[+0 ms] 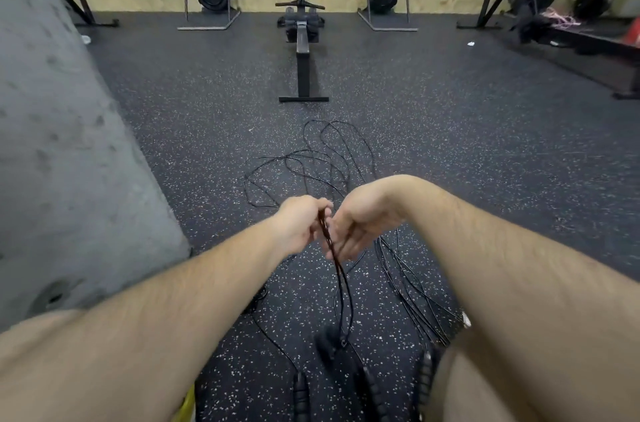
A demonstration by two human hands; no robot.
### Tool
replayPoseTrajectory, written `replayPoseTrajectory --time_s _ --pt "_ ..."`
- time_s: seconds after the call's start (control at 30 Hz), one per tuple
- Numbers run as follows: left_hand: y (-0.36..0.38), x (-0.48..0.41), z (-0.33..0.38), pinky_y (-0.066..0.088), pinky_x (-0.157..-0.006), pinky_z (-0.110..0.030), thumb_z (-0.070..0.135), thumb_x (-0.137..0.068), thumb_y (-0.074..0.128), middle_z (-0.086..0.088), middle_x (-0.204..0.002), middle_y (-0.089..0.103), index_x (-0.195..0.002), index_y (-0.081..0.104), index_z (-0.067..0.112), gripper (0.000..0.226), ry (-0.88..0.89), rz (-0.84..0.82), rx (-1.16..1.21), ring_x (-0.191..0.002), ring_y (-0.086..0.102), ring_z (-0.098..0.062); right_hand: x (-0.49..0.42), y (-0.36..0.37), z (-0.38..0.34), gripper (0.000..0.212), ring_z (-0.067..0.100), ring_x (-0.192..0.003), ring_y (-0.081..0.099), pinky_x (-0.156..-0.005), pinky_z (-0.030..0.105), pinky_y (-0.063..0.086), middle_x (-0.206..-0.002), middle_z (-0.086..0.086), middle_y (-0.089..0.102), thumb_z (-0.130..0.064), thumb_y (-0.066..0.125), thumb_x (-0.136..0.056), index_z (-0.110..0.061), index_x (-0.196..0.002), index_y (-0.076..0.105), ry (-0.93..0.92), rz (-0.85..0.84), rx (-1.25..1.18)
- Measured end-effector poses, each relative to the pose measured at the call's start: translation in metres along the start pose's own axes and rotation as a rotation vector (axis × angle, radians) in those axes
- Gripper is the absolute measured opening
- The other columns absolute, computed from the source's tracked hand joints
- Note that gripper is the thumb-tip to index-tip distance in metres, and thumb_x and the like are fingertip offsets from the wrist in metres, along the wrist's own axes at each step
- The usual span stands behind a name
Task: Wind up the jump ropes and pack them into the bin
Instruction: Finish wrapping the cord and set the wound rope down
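Left hand [300, 221] pinches a doubled strand of the jump ropes [331, 248]; right hand [360, 226], fingers relaxed, touches it. Loose loops sprawl on the open floor [485, 144] beyond both hands. A concrete wall [69, 144] edges in left of the left hand, and a rower [303, 68] stands farther ahead.

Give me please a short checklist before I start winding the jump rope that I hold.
1. Left hand pinches the rope strands: ok.
2. Right hand free to wind: ok, fingers relaxed beside the strands.
3. Black handles located: ok, low in view.
4. Floor ropes untangled: not ok, loops overlap.
5. Bin within reach: cannot tell, none in view.
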State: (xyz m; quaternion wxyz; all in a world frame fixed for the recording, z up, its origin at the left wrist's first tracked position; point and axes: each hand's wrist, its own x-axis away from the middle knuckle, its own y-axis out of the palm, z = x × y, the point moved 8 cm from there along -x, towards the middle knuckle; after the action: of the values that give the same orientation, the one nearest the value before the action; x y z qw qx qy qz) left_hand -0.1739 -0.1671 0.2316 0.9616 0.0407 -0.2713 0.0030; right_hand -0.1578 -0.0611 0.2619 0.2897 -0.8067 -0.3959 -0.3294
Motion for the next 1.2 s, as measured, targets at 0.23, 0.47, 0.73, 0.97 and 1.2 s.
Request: replayPoseTrajectory --time_s 0.23,0.47,0.73,0.97,1.2 --pt "0.023 0.022 -0.023 0.058 -0.073 -0.037 0.007 -0.104 0.047 -0.006 -0.071 0.066 -0.091 0.064 0.008 0.021 -0.017 -0.128 -0.161 -0.062 0.063 -0.021 -0.006 -0.032 0.009 0.022 0.031 -0.085 0.067 -0.098 0.045 0.055 -0.091 0.016 0.068 -0.013 0.046 -0.096 -0.001 -0.105 0.061 0.031 0.174 -0.094" --pt "0.025 0.022 -0.021 0.063 -0.075 -0.040 -0.003 -0.099 0.041 -0.019 -0.095 0.073 -0.121 0.058 0.001 0.028 -0.039 -0.291 -0.121 -0.086 0.074 -0.033 -0.023 -0.040 -0.006 0.008 0.017 -0.070 0.054 -0.084 0.034 0.055 -0.087 0.006 0.062 -0.011 0.063 -0.096 -0.007 -0.099 0.069 -0.005 0.304 -0.088" --pt "0.020 0.022 -0.023 0.063 -0.080 -0.039 -0.011 -0.092 0.034 -0.026 -0.112 0.072 -0.120 0.060 -0.010 0.039 -0.150 -0.333 -0.129 -0.103 0.072 -0.037 -0.011 -0.043 -0.007 0.005 0.011 -0.065 0.058 -0.073 0.028 0.053 -0.075 0.000 0.066 -0.008 0.061 -0.097 -0.007 -0.099 0.065 -0.056 0.255 -0.095" --pt "-0.004 -0.003 0.000 0.062 -0.078 -0.043 0.038 -0.106 0.048 -0.014 -0.099 0.073 -0.115 0.060 0.000 0.041 -0.026 -0.109 0.026 -0.085 0.072 -0.029 0.006 -0.025 -0.016 0.005 0.012 -0.068 0.057 -0.074 0.026 0.055 -0.070 -0.002 0.067 -0.010 0.062 -0.096 -0.006 -0.094 0.063 -0.090 0.112 -0.050" --pt "-0.014 -0.004 0.022 0.061 -0.065 -0.036 0.009 -0.102 0.049 -0.006 -0.075 0.066 -0.093 0.058 0.008 0.013 0.025 -0.001 0.038 -0.064 0.071 -0.020 0.016 -0.051 -0.008 0.010 0.014 -0.064 0.061 -0.070 0.026 0.055 -0.080 0.010 0.069 -0.009 0.053 -0.101 -0.003 -0.097 0.060 -0.048 0.347 -0.185"
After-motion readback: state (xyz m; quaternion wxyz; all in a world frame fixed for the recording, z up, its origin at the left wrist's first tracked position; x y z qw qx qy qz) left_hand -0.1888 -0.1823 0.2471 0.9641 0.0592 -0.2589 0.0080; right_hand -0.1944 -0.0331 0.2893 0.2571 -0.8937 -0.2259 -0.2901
